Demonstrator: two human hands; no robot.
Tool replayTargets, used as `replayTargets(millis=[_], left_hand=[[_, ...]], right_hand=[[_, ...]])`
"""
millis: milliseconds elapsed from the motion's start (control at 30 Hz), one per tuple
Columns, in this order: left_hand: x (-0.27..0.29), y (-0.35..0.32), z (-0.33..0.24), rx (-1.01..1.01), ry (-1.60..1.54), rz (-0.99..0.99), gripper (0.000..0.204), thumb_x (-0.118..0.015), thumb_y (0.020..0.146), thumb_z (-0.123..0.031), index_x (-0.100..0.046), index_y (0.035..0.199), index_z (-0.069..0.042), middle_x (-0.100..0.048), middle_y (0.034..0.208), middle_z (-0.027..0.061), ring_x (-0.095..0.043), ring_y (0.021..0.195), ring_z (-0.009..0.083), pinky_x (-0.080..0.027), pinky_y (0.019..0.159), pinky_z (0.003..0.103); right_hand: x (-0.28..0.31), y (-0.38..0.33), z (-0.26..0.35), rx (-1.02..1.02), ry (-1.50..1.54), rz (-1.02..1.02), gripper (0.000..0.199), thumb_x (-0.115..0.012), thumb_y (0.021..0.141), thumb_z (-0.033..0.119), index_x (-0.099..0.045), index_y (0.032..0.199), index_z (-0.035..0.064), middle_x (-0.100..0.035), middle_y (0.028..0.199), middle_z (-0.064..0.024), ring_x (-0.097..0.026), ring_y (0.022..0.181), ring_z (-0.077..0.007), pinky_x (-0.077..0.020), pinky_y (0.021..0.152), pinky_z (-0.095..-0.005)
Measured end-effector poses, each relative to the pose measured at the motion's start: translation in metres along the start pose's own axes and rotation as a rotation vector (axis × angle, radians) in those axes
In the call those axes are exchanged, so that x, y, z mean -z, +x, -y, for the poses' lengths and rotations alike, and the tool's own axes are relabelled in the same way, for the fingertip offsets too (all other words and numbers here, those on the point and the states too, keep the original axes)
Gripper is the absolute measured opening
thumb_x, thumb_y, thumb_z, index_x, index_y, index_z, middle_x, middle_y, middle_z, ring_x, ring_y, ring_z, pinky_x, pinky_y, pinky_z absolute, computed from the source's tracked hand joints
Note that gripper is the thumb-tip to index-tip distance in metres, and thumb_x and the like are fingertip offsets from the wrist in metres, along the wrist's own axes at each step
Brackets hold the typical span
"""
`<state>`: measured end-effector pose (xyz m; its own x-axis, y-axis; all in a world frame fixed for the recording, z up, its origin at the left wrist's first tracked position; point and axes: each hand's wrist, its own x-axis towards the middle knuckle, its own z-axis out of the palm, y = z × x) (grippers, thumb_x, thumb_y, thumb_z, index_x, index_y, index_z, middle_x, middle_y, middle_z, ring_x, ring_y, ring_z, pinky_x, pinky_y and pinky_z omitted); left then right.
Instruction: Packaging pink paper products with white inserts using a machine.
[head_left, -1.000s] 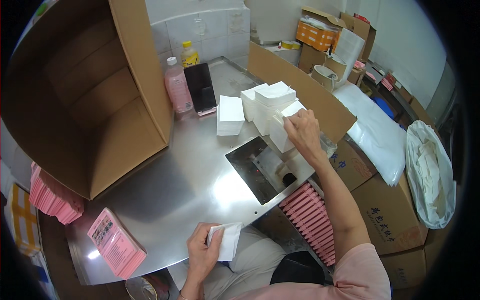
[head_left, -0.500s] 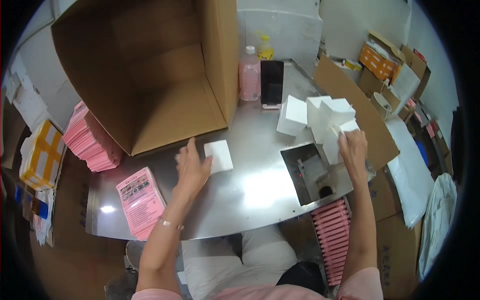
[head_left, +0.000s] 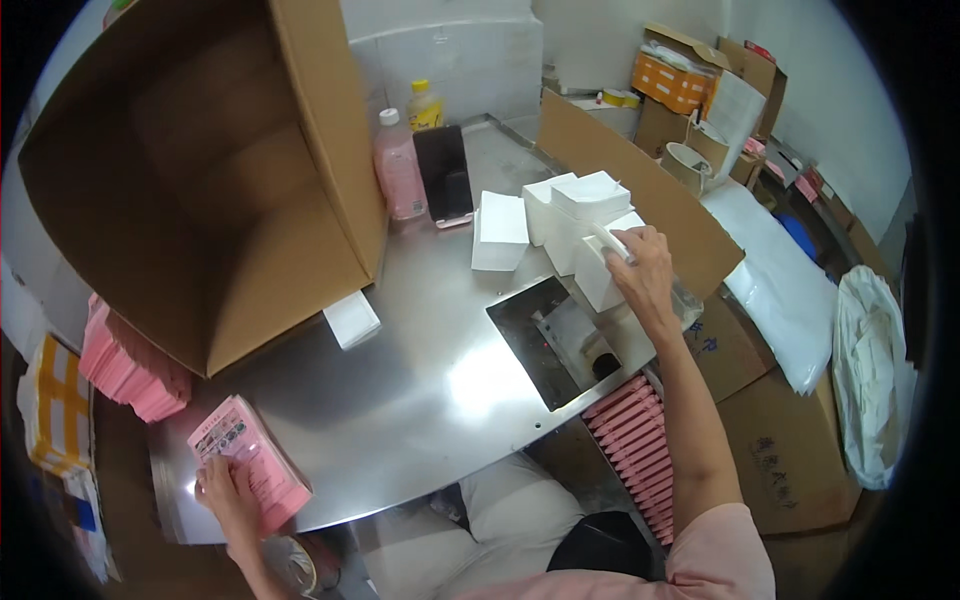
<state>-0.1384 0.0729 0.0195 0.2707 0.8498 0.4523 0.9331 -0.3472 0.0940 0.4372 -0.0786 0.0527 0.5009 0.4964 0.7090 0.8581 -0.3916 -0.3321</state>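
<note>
My left hand (head_left: 228, 498) lies on a stack of pink printed packets (head_left: 262, 462) at the table's front left. Its fingers are bent and slightly apart, their tips touching the upper side of the stack, with nothing visibly lifted. At the right, my right hand (head_left: 645, 272) is closed, pinching a thin batch of white paper napkins (head_left: 612, 242) at the top of a napkin stack (head_left: 597, 282). More square white napkin stacks (head_left: 500, 232) stand close beside it. A small white napkin pile (head_left: 352, 320) lies by the front edge of the large cardboard box (head_left: 330, 140).
A rectangular opening (head_left: 515, 335) is cut in the metal table (head_left: 420, 400) before the napkin stacks. Behind stand a phone (head_left: 442, 170), a pink bottle (head_left: 400, 175) and a yellow bottle (head_left: 425, 105). Pink packets (head_left: 130, 360) pile at left; a row of pink packets (head_left: 635, 450) sits below right.
My left hand has left the small white napkin pile and moved to the pink stack. My right hand now tilts a few napkins off the stack. The view has shifted right.
</note>
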Motion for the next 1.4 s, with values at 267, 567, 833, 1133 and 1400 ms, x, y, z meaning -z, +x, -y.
replayTargets(millis=[267,567,833,1133,1400], left_hand=[[-0.039,-0.019,-0.223,-0.635,-0.770,0.174,0.028,-0.070,0.077,-0.006,-0.060,0.102,0.000,-0.059,0.113,0.0194,-0.058,0.104,0.0372,-0.049,0.083,0.043],[-0.022,-0.025,-0.237,-0.431,-0.652,0.262,0.100,-0.084,0.062,-0.026,-0.035,0.144,0.002,-0.037,0.146,0.0309,-0.042,0.132,0.0439,-0.037,0.101,0.054],[-0.035,-0.016,-0.210,-0.180,-0.974,0.450,0.107,-0.087,0.063,-0.027,-0.028,0.147,0.003,-0.043,0.143,0.0236,-0.046,0.127,0.0390,-0.032,0.105,0.052],[-0.047,-0.002,-0.211,-0.386,-0.413,0.191,0.086,-0.078,0.065,-0.048,-0.052,0.137,-0.010,-0.033,0.149,0.0303,-0.038,0.131,0.0468,-0.030,0.099,0.058],[-0.037,-0.003,-0.233,-0.294,-0.372,0.016,0.081,-0.077,0.067,-0.051,-0.053,0.135,-0.012,-0.035,0.150,0.0271,-0.028,0.138,0.0495,-0.020,0.107,0.068]], right_hand=[[0.008,-0.045,0.071,0.232,0.178,-0.050,0.042,-0.058,0.074,-0.010,-0.068,0.114,0.0005,-0.067,0.117,-0.0179,-0.065,0.106,-0.0351,-0.0506,0.093,-0.0430],[-0.043,-0.132,0.154,0.675,0.213,0.449,0.047,-0.058,0.081,0.017,-0.061,0.127,0.0060,-0.061,0.118,-0.0134,-0.056,0.116,-0.0305,-0.0348,0.107,-0.0608],[-0.033,-0.134,0.151,0.566,0.523,0.547,0.051,-0.060,0.075,0.001,-0.060,0.127,0.0016,-0.058,0.130,-0.0215,-0.054,0.124,-0.0387,-0.0352,0.110,-0.0568],[-0.027,-0.143,0.160,0.744,0.493,0.371,0.051,-0.064,0.073,0.004,-0.066,0.123,0.0111,-0.067,0.118,-0.0127,-0.062,0.114,-0.0322,-0.0325,0.112,-0.0607],[-0.045,-0.118,0.173,0.615,0.430,0.505,0.018,-0.062,0.074,0.011,-0.064,0.091,0.0057,-0.065,0.096,-0.0147,-0.065,0.092,-0.0312,-0.0436,0.099,-0.0556]])
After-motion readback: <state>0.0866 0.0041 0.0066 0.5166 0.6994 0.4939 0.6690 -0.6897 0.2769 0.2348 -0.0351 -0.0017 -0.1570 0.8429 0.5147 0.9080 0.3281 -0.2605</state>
